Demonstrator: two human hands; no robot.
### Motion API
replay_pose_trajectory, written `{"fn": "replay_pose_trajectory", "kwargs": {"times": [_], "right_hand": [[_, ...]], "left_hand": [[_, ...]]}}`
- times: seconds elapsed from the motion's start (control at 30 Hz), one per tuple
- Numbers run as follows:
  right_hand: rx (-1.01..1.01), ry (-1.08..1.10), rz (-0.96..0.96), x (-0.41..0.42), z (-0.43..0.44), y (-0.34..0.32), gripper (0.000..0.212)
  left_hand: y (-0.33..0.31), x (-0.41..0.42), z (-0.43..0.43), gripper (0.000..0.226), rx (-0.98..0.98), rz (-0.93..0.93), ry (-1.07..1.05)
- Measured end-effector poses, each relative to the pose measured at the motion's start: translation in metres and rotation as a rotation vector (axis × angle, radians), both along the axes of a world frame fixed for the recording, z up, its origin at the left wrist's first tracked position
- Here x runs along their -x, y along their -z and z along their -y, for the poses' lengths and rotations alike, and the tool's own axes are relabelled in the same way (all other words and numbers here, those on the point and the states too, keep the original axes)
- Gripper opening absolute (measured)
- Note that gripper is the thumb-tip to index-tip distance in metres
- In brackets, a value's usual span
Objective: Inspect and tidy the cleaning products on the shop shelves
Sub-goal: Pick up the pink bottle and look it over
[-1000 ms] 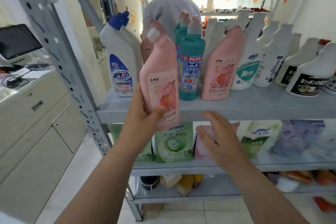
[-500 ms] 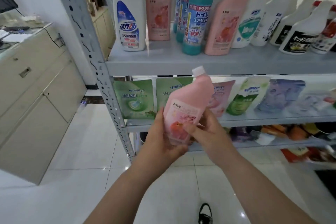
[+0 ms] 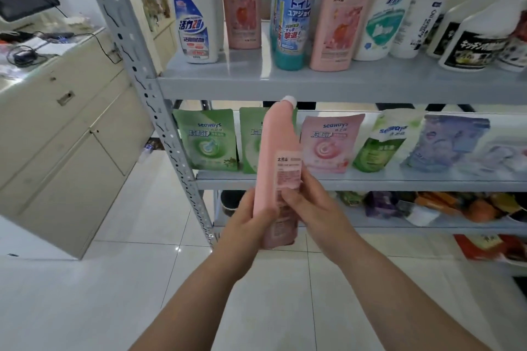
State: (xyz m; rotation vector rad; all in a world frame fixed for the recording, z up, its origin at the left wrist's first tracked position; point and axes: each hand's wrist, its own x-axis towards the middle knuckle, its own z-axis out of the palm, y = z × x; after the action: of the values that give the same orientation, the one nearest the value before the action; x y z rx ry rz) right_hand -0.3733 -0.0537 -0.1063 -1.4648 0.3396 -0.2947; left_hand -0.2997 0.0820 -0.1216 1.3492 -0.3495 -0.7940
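Head-cam view, looking down at metal shop shelving. Holding one pink bottle [image 3: 278,168] upright w/ both hands, out in front of the shelves, about level w/ the middle shelf [image 3: 370,181], white cap up, small-print label facing the camera.

Left hand [image 3: 251,222]: gripping the lower body from the left, fingers curled round behind, thumb across the front. Right hand [image 3: 310,208]: gripping from the right, fingers curled, thumb pressed at the label's lower edge.

Upper shelf [image 3: 342,82], L to R, all upright: white bottle w/ blue label [image 3: 194,14], pink one set further back [image 3: 242,8], teal bottle [image 3: 293,17], front pink bottle [image 3: 336,23], then white spray bottles [image 3: 467,45]. Bare patch of shelf front between the white & teal bottles.

Middle shelf: green & pink refill pouches [image 3: 205,139], standing, a few leaning. Lower shelves: mixed packets, too blurred to name.

Progress, as a judgement: early. Inspecting this one bottle; not yet put back, prob. into that bare patch. Remaining bottles & leaning pouches apparently yet to check & straighten.
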Motion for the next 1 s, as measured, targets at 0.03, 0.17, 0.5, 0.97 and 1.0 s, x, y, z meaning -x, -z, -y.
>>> {"fn": "replay_pose_trajectory", "kwargs": {"times": [0.03, 0.17, 0.5, 0.97, 1.0], "right_hand": [[-0.035, 0.040, -0.017, 0.006, 0.006, 0.003, 0.034], [-0.148, 0.214, -0.058, 0.037, 0.036, 0.015, 0.025], [-0.620, -0.021, -0.108, 0.086, 0.085, 0.029, 0.073], [-0.284, 0.133, -0.074, 0.107, 0.097, 0.036, 0.018], [-0.220, 0.137, -0.077, 0.107, 0.095, 0.038, 0.022]], "left_hand": [[-0.002, 0.010, 0.008, 0.037, 0.025, -0.047, -0.015], [-0.005, 0.039, 0.035, 0.022, -0.155, 0.026, -0.133], [-0.005, 0.111, 0.087, 0.055, 0.050, -0.829, 0.105], [0.008, 0.145, 0.093, 0.042, -0.022, -0.472, -0.172], [0.008, 0.145, 0.091, 0.041, -0.038, -0.438, -0.172]]}}
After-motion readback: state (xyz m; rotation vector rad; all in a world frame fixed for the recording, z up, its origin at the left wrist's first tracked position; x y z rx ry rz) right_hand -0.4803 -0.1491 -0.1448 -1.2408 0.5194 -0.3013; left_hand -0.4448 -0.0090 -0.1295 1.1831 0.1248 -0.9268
